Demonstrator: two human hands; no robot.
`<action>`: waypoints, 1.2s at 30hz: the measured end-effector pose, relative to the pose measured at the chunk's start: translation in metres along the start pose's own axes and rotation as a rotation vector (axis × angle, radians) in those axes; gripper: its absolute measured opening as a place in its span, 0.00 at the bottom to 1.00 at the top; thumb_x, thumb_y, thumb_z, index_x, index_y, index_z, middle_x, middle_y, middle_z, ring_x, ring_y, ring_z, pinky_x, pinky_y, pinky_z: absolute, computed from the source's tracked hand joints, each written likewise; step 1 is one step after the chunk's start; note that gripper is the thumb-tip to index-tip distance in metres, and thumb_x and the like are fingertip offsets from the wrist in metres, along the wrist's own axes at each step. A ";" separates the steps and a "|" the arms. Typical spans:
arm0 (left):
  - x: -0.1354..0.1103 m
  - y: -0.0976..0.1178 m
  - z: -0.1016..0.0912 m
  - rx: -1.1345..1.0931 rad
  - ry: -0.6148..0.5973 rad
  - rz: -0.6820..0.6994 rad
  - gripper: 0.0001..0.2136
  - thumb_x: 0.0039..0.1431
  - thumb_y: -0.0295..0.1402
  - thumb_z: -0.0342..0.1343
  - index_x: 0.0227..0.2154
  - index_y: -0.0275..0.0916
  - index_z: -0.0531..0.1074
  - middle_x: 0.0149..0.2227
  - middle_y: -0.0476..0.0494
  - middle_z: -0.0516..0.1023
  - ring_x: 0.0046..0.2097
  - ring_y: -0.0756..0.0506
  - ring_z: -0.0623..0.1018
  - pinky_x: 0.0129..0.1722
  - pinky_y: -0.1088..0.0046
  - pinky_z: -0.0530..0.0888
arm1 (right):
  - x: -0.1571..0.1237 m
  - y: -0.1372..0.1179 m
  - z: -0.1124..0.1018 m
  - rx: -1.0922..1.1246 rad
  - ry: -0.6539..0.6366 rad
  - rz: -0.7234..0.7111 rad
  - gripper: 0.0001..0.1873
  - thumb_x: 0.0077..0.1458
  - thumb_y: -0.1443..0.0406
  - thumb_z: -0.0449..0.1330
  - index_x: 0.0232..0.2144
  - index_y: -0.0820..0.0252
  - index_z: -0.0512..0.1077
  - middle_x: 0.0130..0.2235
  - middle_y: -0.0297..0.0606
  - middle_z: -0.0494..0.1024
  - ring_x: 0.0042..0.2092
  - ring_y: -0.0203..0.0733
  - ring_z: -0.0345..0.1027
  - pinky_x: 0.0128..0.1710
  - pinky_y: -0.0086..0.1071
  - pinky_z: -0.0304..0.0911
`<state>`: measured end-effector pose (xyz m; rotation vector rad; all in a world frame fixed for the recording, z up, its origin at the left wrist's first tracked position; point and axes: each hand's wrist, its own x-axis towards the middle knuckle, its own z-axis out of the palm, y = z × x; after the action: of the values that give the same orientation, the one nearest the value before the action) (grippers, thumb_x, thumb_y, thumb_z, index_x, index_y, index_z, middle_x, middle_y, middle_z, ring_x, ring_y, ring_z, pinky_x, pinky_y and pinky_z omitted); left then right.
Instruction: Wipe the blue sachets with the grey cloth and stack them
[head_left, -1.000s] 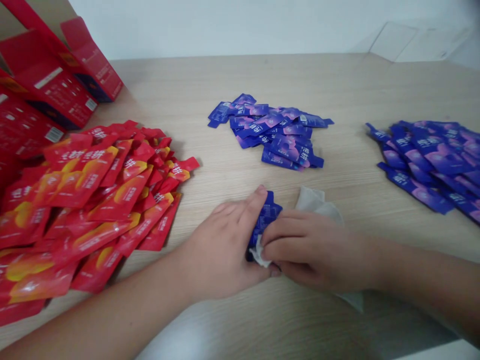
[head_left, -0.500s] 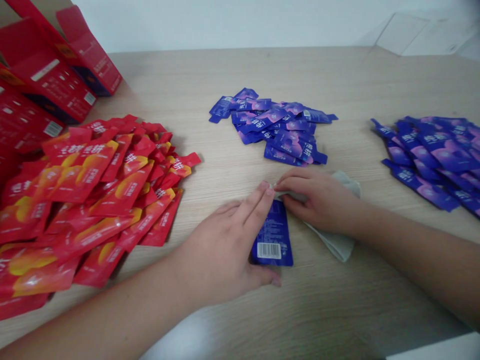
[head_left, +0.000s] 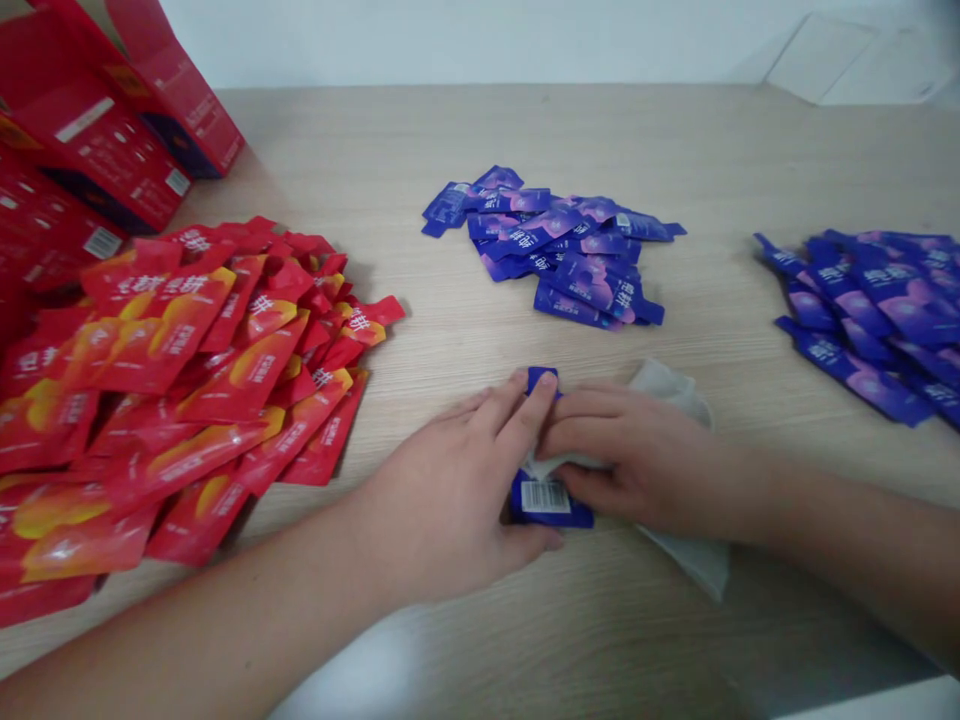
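Observation:
A blue sachet point(head_left: 556, 502) lies barcode side up on the table, partly hidden by both hands. My left hand point(head_left: 457, 490) holds it down along its left side, with fingertips near the narrow top and the thumb by the lower edge. Bunched in the closed fingers of my right hand point(head_left: 637, 455) is a pale cloth point(head_left: 686, 560), pressed on the sachet's lower half just above the barcode. The rest of the cloth trails out behind that hand onto the table.
Red sachets point(head_left: 180, 400) are heaped at left, before open red boxes point(head_left: 120, 130). One pile of blue sachets point(head_left: 570, 245) lies beyond my hands; another blue pile point(head_left: 885, 310) is at right. Behind the wooden table point(head_left: 360, 160) stands a white wall point(head_left: 487, 40).
My right hand has slid the cloth down the sachet toward me, from its narrow top to near the barcode. The top now shows. My left hand stays in nearly the same place.

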<state>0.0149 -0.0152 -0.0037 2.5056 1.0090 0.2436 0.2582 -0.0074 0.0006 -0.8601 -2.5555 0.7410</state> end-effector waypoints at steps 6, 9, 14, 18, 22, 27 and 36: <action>0.002 0.002 -0.002 0.043 0.006 0.036 0.54 0.60 0.51 0.68 0.77 0.29 0.44 0.75 0.21 0.59 0.74 0.29 0.66 0.73 0.51 0.63 | 0.004 0.031 -0.006 -0.203 0.127 0.108 0.09 0.64 0.68 0.63 0.47 0.56 0.78 0.49 0.44 0.82 0.51 0.53 0.77 0.53 0.47 0.73; 0.003 0.001 -0.001 0.052 0.023 0.055 0.53 0.61 0.52 0.66 0.76 0.29 0.45 0.75 0.22 0.60 0.74 0.30 0.66 0.75 0.51 0.59 | 0.002 0.028 -0.006 -0.206 0.209 0.082 0.08 0.64 0.68 0.62 0.45 0.55 0.77 0.47 0.42 0.83 0.49 0.50 0.78 0.51 0.44 0.74; 0.002 -0.001 0.003 0.034 0.040 0.055 0.51 0.61 0.52 0.66 0.75 0.28 0.46 0.76 0.22 0.58 0.74 0.31 0.66 0.75 0.51 0.60 | -0.003 0.002 -0.008 0.038 0.138 -0.062 0.10 0.64 0.70 0.64 0.46 0.54 0.76 0.46 0.38 0.82 0.49 0.43 0.77 0.51 0.36 0.73; 0.000 -0.001 0.005 0.000 0.053 0.020 0.51 0.60 0.47 0.65 0.76 0.27 0.44 0.77 0.22 0.53 0.76 0.31 0.61 0.73 0.55 0.64 | -0.001 -0.011 -0.005 0.167 -0.102 -0.115 0.09 0.64 0.72 0.65 0.44 0.55 0.78 0.44 0.33 0.84 0.50 0.40 0.75 0.57 0.35 0.68; 0.000 0.001 0.004 -0.012 0.049 -0.009 0.56 0.56 0.48 0.71 0.76 0.28 0.44 0.77 0.22 0.55 0.76 0.32 0.61 0.73 0.56 0.65 | 0.004 -0.005 0.001 0.111 -0.088 -0.095 0.07 0.65 0.70 0.66 0.44 0.55 0.80 0.43 0.33 0.84 0.53 0.44 0.75 0.62 0.41 0.65; 0.004 0.000 0.000 -0.013 0.021 -0.022 0.53 0.57 0.49 0.71 0.75 0.32 0.48 0.75 0.25 0.60 0.74 0.32 0.66 0.71 0.52 0.67 | 0.007 0.000 0.003 0.019 -0.022 -0.048 0.05 0.64 0.70 0.65 0.42 0.57 0.80 0.45 0.38 0.84 0.54 0.47 0.75 0.63 0.45 0.64; 0.001 -0.002 0.002 0.042 0.083 0.037 0.57 0.58 0.51 0.71 0.76 0.31 0.41 0.76 0.20 0.55 0.74 0.28 0.65 0.71 0.49 0.68 | 0.008 0.034 -0.006 -0.226 0.152 0.140 0.08 0.67 0.66 0.62 0.47 0.56 0.78 0.47 0.43 0.82 0.51 0.52 0.76 0.55 0.47 0.71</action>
<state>0.0149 -0.0135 -0.0063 2.5726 1.0104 0.3433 0.2699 0.0230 -0.0130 -1.1311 -2.4937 0.4103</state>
